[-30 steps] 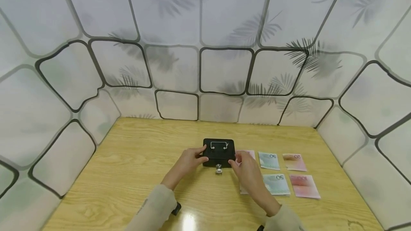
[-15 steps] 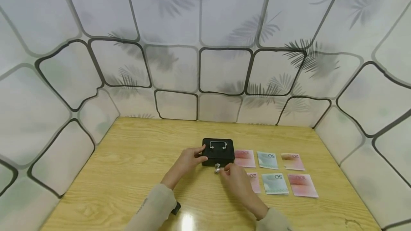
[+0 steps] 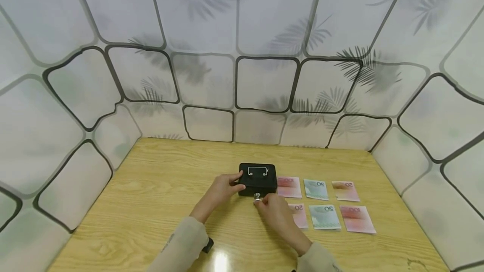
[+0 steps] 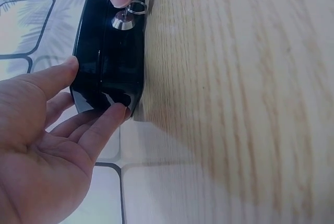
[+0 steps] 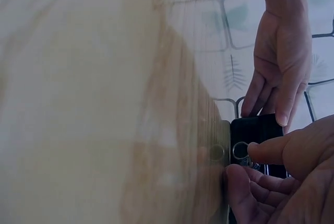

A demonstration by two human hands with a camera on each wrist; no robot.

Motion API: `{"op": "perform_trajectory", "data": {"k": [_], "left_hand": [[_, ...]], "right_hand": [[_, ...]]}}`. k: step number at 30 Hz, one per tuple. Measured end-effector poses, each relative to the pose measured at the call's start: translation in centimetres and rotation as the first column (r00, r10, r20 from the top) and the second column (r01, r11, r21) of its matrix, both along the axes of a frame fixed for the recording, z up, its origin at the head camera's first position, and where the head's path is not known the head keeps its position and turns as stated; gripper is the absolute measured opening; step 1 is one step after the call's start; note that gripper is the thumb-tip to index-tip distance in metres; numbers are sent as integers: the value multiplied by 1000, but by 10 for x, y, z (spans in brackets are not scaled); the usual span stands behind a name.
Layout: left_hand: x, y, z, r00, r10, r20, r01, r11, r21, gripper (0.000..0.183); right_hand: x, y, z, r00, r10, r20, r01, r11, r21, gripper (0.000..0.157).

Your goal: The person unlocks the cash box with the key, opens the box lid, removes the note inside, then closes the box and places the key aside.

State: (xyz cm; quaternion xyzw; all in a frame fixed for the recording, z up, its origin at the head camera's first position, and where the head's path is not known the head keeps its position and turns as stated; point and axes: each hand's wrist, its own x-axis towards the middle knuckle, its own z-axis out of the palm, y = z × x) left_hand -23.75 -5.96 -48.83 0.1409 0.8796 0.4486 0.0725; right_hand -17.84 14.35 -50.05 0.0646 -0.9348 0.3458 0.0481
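Observation:
A black cash box [image 3: 258,179] with a folding wire handle on its lid stands closed on the table. My left hand [image 3: 223,190] grips its left end, thumb on the lid edge and fingers around the lower corner, as the left wrist view shows. A round silver lock [image 4: 123,21] sits in the front face, with a key [image 4: 127,10] in it and a key ring [image 5: 240,151] hanging from the key. My right hand [image 3: 279,215] pinches the key between thumb and fingers; its fingertips hide most of the key.
Several banknotes lie in two rows right of the box, among them a red 100 note [image 3: 290,187], a green 50 note [image 3: 325,217] and a 20 note [image 3: 345,191]. The wooden table [image 3: 170,167] meets patterned fabric walls [image 3: 209,79] behind and at both sides.
My right hand has left the box's right side and moved left and nearer to the key at the front, uncovering banknotes. My left hand has stayed on the box.

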Motion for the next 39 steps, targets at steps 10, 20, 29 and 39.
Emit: {"op": "perform_trajectory", "data": {"k": [10, 20, 29, 39], "left_hand": [[1, 2, 2, 1000, 9, -2, -9, 1000, 4, 54], [3, 3, 4, 1000, 28, 7, -28, 999, -21, 55], [4, 4, 5, 999, 32, 32, -32, 999, -12, 56], [3, 4, 6, 999, 29, 15, -28, 999, -35, 57]], "right_hand": [[-1, -3, -3, 997, -39, -69, 41, 999, 17, 17], [1, -4, -5, 993, -40, -114, 44, 999, 30, 18], [1, -2, -12, 995, -37, -97, 32, 998, -54, 20], [2, 0, -16, 990, -27, -140, 8, 991, -134, 20]]}}
